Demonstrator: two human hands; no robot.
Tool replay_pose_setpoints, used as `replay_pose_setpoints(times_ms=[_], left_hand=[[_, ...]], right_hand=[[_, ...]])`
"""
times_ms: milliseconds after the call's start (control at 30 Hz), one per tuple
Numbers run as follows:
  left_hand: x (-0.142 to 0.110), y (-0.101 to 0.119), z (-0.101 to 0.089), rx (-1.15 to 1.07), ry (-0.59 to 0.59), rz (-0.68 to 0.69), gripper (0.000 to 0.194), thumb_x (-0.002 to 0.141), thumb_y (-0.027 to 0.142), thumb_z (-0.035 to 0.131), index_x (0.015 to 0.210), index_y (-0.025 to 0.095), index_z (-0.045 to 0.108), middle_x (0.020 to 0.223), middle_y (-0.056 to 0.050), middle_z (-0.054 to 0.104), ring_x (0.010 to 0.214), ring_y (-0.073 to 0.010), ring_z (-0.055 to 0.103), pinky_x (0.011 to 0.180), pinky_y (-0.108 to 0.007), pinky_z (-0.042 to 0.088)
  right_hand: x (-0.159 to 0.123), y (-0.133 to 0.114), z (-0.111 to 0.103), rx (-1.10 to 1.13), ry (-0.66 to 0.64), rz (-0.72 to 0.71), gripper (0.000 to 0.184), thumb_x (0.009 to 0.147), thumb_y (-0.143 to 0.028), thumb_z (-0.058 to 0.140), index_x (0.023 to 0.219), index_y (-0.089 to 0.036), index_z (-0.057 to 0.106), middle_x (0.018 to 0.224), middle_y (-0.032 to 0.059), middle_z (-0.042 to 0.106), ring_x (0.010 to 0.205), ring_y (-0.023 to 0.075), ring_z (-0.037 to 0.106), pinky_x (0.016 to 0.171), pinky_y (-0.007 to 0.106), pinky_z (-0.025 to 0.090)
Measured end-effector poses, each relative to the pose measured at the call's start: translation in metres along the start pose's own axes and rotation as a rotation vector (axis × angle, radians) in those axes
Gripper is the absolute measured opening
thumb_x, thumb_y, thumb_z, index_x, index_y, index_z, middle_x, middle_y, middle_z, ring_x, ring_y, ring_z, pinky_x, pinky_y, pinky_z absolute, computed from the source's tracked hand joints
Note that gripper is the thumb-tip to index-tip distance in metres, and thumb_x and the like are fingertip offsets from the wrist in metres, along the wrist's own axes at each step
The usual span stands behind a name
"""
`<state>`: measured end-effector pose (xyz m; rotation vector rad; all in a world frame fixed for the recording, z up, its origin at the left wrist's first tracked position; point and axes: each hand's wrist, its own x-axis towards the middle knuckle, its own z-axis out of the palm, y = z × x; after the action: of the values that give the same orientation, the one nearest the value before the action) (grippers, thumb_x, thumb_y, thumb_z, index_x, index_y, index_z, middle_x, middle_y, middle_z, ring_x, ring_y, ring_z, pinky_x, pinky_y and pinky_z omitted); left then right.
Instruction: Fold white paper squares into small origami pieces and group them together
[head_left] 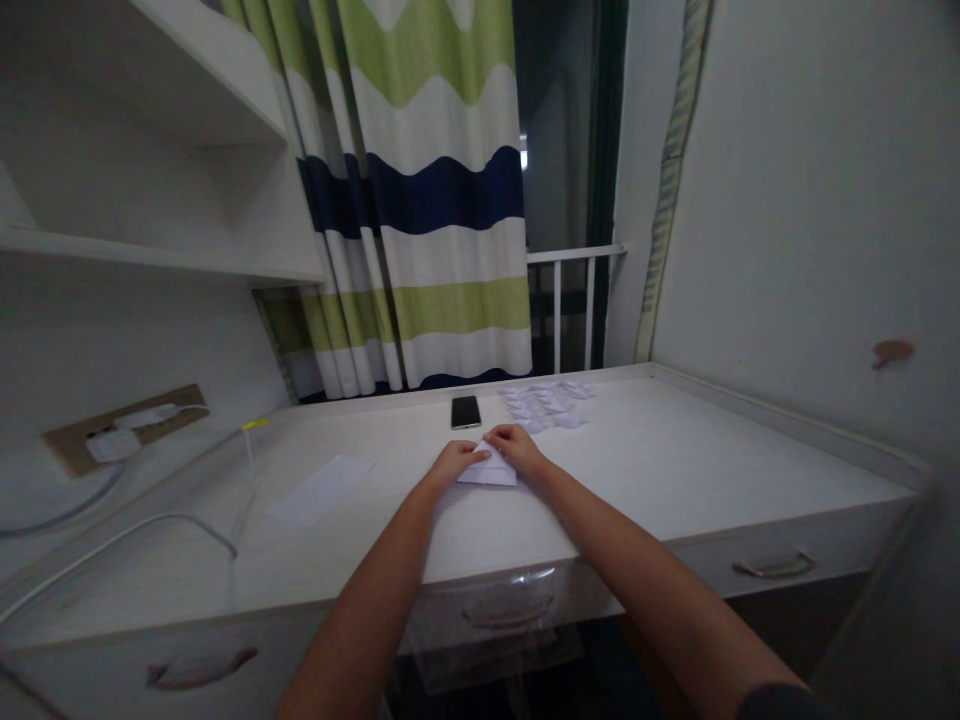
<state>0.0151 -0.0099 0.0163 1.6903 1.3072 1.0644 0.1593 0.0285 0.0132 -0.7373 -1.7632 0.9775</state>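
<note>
Open desktop (720,460) right of the fingers (496,437), phone (466,412) and paper pieces (546,403) ahead.

Matt folded paper (493,470) at six o'clock; cloth curtain (450,245) towards eleven; metal drawer handle (774,571) (rather glossy) at four.

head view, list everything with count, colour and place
desk: 1, white, lower half
paper: 1, white, desk's middle, folded
phone: 1, dark, desk's back
folded pieces: several, white, right of phone
sheet: at least 1, white, desk's left
plugs: 2, white, left wall
cables: several, pale, left
shelf: 1, white, upper left
curtain: 1, green-white-navy, behind desk
railing: 1, white, right of curtain
drawer handles: 3, metallic, desk front
left hand: 1, bare, on paper
right hand: 1, bare, on paper
</note>
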Motion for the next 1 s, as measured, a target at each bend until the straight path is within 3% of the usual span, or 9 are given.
replay_pose_setpoints(times_ms=[133,400,733,1000], left_hand=[[-0.0017,0.0022,0.0003,0.010,0.022,0.022,0.045,0.046,0.057,0.065,0.051,0.013,0.053,0.047,0.005,0.040,0.048,-0.0080,0.034,0.049,-0.023,0.022],[-0.0026,0.0022,0.0011,-0.002,-0.006,-0.014,0.046,0.043,0.058,0.066,0.050,0.013,0.054,0.047,0.005,0.042,0.048,-0.0080,0.034,0.048,-0.023,0.022],[-0.0015,0.0007,-0.0001,0.049,0.012,-0.013,0.045,0.046,0.057,0.065,0.048,0.014,0.051,0.044,0.006,0.038,0.046,-0.0073,0.031,0.046,-0.023,0.019],[-0.0009,-0.0011,0.0008,0.055,0.002,-0.005,0.047,0.048,0.059,0.062,0.046,0.014,0.052,0.042,0.006,0.036,0.045,-0.0071,0.029,0.046,-0.023,0.017]], right_hand=[[-0.0017,-0.0018,0.0005,-0.017,-0.015,0.063,0.033,0.063,-0.044,0.056,0.052,-0.013,0.056,0.041,-0.0041,0.041,0.042,0.0063,0.032,0.042,0.022,0.023],[0.0003,0.0013,0.0008,-0.020,-0.006,0.029,0.027,0.061,-0.038,0.060,0.052,-0.012,0.059,0.048,-0.0009,0.052,0.047,0.0076,0.039,0.046,0.022,0.028],[0.0001,0.0040,0.0026,0.015,-0.022,0.067,0.028,0.060,-0.039,0.060,0.054,-0.012,0.061,0.048,-0.0009,0.053,0.047,0.0079,0.040,0.046,0.022,0.028],[0.0025,0.0067,0.0018,-0.016,0.001,0.017,0.025,0.060,-0.036,0.061,0.054,-0.012,0.061,0.049,-0.0006,0.054,0.049,0.0082,0.042,0.048,0.021,0.030]])
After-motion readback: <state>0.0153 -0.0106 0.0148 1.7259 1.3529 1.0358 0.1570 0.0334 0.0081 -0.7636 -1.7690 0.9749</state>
